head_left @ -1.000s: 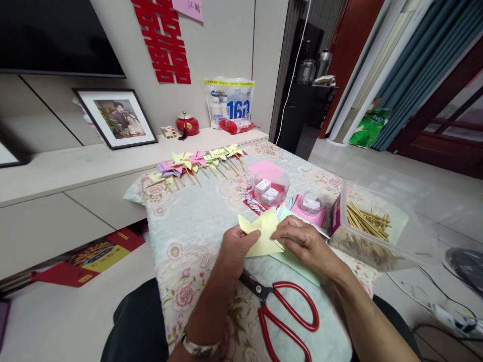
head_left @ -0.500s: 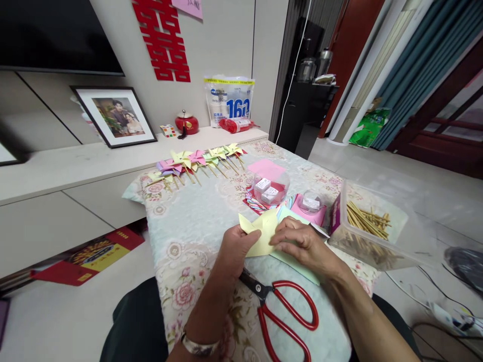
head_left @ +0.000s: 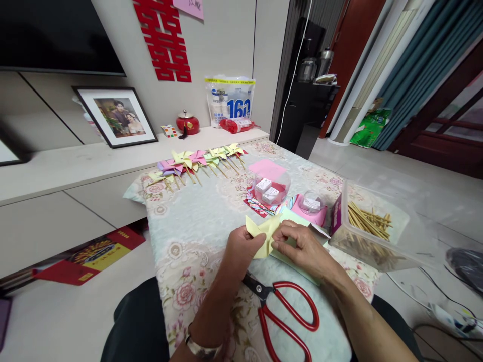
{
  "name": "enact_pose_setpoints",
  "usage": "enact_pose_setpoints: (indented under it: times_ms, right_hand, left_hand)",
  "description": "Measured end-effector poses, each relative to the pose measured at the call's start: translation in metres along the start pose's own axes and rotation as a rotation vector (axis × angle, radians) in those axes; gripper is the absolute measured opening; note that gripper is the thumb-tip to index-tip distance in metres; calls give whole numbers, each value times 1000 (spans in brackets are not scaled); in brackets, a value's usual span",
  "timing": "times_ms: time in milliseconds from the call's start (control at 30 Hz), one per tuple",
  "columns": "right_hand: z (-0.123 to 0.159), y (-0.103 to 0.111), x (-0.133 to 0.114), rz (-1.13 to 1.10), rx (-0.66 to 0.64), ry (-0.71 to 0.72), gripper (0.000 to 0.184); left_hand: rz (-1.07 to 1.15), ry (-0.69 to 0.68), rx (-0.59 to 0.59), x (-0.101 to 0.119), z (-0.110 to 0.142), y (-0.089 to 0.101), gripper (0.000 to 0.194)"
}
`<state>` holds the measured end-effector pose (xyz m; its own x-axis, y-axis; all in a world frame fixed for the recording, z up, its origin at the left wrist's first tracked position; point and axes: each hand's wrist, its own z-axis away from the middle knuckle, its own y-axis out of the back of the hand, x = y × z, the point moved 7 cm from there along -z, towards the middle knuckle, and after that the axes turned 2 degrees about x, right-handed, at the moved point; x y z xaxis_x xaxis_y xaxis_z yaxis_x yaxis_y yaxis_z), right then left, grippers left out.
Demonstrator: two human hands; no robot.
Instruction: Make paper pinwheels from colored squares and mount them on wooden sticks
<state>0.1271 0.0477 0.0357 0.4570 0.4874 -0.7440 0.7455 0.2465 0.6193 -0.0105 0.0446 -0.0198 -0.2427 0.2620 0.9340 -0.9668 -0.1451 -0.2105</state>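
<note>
Left hand [head_left: 243, 247] and right hand [head_left: 300, 245] both pinching the paper [head_left: 269, 227], it's between them toward the near edge of the table [head_left: 204, 216]; can't see its gripped sides or the tips of the scissors [head_left: 266, 292].

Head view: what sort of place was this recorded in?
Probably a home living room: a large dark screen, likely a television, is at upper left, and a framed photo stands on a long, low, pale cabinet.
</note>
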Motion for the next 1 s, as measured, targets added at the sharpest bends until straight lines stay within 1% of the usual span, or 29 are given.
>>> enact_pose_setpoints:
  times_ms: [167, 300, 567, 1000]
  right_hand:
    - [1, -4, 9, 24, 25, -113, 12]
    - [1, -7, 14, 52, 40, -163, 13]
    - [0, -8, 17, 78, 70, -185, 14]
    - [0, -9, 20, 102, 84, -209, 14]
  left_hand:
    - [-28, -4, -3, -3, -2, -1, 23]
    - [-52, -13, -15, -6, -4, -1, 23]
    - [-55, -19, -18, -6, -4, -3, 17]
    - [-126, -63, -17, -11, -7, 0, 16]
